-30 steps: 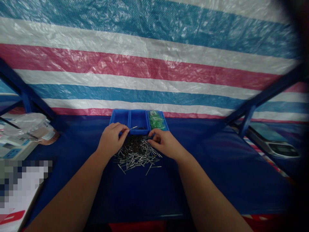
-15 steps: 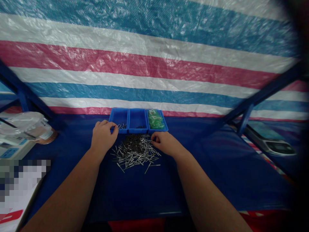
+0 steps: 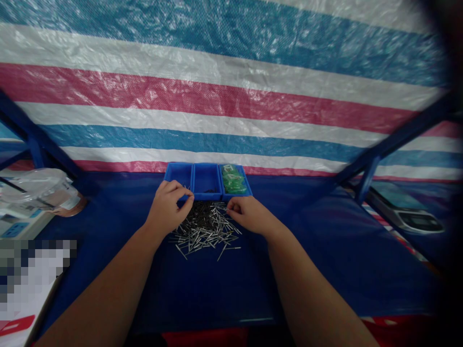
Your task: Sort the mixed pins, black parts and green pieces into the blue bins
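A loose pile of thin silvery metal pins (image 3: 208, 237), perhaps rivets, lies on the blue table, with small dark pieces (image 3: 202, 213) heaped at its far middle. My left hand (image 3: 169, 206) is over the pile's left far side, thumb and forefinger pinched near the front rims of the left blue bin (image 3: 178, 173) and the middle blue bin (image 3: 207, 179). Whatever sits in that pinch is too small to name. At the pile's right edge, my right hand (image 3: 249, 213) has its fingers curled together close to some pins; their grip is hidden.
Green plastic packets (image 3: 233, 182) fill the right blue bin (image 3: 248, 189). To the left stand a lidded clear plastic cup (image 3: 43, 185) and a pale device (image 3: 27, 226). A digital scale (image 3: 408, 212) is at far right, behind a blue frame bar (image 3: 394, 137).
My left hand has moved right, from the left bin's front to beside the middle bin, and now covers part of the pile. My right hand has barely moved.
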The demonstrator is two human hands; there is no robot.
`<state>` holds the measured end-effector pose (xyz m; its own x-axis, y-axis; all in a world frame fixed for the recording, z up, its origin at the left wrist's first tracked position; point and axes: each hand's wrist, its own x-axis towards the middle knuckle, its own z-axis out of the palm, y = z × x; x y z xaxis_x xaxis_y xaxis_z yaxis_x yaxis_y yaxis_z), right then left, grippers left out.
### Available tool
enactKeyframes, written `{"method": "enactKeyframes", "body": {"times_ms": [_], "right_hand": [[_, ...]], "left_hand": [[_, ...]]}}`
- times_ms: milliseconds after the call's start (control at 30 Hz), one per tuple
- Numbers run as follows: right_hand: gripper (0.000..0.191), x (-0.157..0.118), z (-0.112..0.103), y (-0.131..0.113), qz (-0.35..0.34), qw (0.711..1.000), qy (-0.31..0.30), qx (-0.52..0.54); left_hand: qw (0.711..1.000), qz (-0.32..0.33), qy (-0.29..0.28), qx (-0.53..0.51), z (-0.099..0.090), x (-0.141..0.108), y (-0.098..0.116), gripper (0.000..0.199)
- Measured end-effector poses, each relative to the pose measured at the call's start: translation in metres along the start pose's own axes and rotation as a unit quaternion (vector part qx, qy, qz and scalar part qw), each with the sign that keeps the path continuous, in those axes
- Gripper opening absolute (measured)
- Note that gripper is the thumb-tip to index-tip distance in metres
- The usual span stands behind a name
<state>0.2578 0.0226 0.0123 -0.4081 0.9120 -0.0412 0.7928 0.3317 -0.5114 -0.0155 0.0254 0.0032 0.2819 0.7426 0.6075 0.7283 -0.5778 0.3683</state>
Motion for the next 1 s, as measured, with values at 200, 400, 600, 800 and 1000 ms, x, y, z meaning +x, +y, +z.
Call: {"method": "enactKeyframes", "body": {"times_ms": [200, 400, 600, 800, 1000], "right_hand": [[0.006, -0.003, -0.008, 0.004, 0.026, 0.999, 0.0, 0.035], [0.011, -0.005, -0.005, 0.0, -0.032, 0.978, -0.023, 0.204], [0.019, -0.003, 0.008, -0.013, -0.081, 0.942, -0.046, 0.323], [0.015, 0.002, 0.016, -0.012, -0.084, 0.947, -0.032, 0.307], [0.016, 0.002, 0.018, -0.014, -0.084, 0.943, -0.015, 0.321]], "left_hand": [[0.997, 0.022, -0.055, -0.05, 0.004, -0.002, 0.003, 0.011], [0.988, 0.05, -0.105, -0.1, 0.002, -0.002, 0.009, 0.015], [0.971, 0.086, -0.17, -0.142, 0.002, -0.002, 0.018, 0.016], [0.971, 0.08, -0.184, -0.134, 0.009, -0.004, 0.02, 0.012], [0.972, 0.079, -0.19, -0.118, 0.013, -0.005, 0.02, 0.011]]}}
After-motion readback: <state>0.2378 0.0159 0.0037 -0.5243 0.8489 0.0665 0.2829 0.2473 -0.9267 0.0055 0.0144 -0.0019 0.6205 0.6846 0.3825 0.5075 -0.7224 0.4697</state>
